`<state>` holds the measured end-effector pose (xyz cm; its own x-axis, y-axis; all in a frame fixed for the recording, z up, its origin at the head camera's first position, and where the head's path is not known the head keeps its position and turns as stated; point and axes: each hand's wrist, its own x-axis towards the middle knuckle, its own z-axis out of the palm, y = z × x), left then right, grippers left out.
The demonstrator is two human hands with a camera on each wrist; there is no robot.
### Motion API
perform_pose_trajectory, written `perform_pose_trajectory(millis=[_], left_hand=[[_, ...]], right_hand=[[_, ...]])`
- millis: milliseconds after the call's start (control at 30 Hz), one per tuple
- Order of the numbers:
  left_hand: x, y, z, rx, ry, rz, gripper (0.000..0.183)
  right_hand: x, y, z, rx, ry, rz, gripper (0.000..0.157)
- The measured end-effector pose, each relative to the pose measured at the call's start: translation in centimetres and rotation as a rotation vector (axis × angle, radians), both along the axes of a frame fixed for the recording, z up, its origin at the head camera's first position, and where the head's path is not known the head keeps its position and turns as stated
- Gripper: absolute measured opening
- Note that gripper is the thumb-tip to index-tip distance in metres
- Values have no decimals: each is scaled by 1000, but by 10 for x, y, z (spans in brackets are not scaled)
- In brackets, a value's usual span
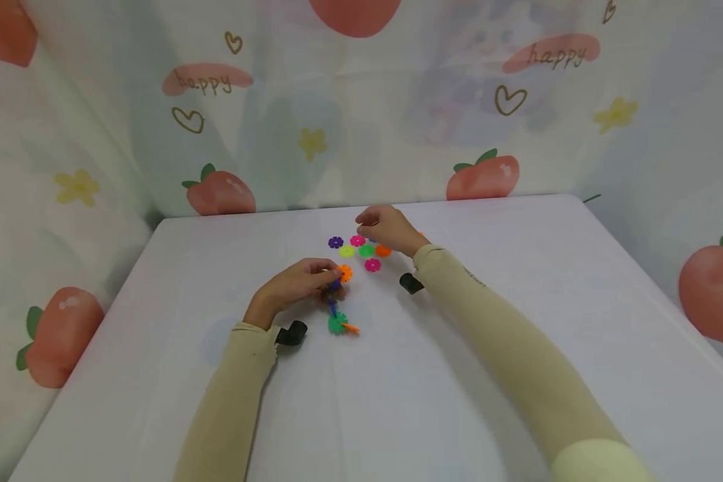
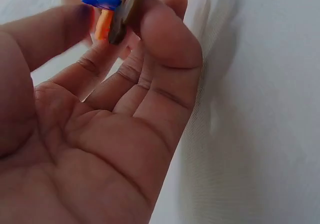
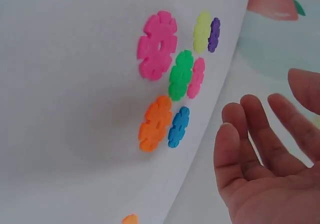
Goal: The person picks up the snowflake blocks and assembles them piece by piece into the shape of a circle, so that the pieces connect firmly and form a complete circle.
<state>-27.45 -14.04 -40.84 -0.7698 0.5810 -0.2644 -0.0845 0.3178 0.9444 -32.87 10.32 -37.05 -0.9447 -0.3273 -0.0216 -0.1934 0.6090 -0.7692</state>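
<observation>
My left hand (image 1: 296, 284) pinches a chain of interlocked plastic snowflake discs between thumb and fingers. An orange disc (image 1: 346, 273) shows at the fingertips, and a green disc (image 1: 337, 323) hangs lower, with another orange one stuck through it edge-on. In the left wrist view a blue disc (image 2: 100, 2) and a brown disc (image 2: 123, 16) cross near the thumb; the fingers hide part of the chain. My right hand (image 1: 391, 229) hovers over loose discs at the back, its fingers loosely bent and nothing between them. Nearest below it are a blue disc (image 3: 179, 127) and an orange one (image 3: 155, 125).
Other loose discs lie flat on the white table (image 1: 458, 402): purple (image 1: 335, 242), yellow (image 1: 347, 251), green (image 1: 366, 250) and two pink ones. One more orange disc (image 3: 130, 219) lies apart from the cluster. A printed curtain (image 1: 373, 134) hangs behind the table's back edge.
</observation>
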Motion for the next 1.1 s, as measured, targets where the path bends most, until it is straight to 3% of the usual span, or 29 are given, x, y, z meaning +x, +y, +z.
perform_pose_trajectory(millis=[300, 667, 933, 1100], left_hand=[[-1, -7, -3, 38, -3, -12, 23], [-1, -10, -1, 48, 11, -20, 21], [-1, -10, -4, 49, 23, -27, 23], [-2, -11, -5, 56, 28, -20, 22]], right_hand=[[-18, -27, -3, -6, -14, 80, 37], [-34, -62, -10, 218, 49, 130, 37], [-38, -67, -24, 407, 73, 88, 30], [-36, -66, -26, 379, 79, 73, 22]])
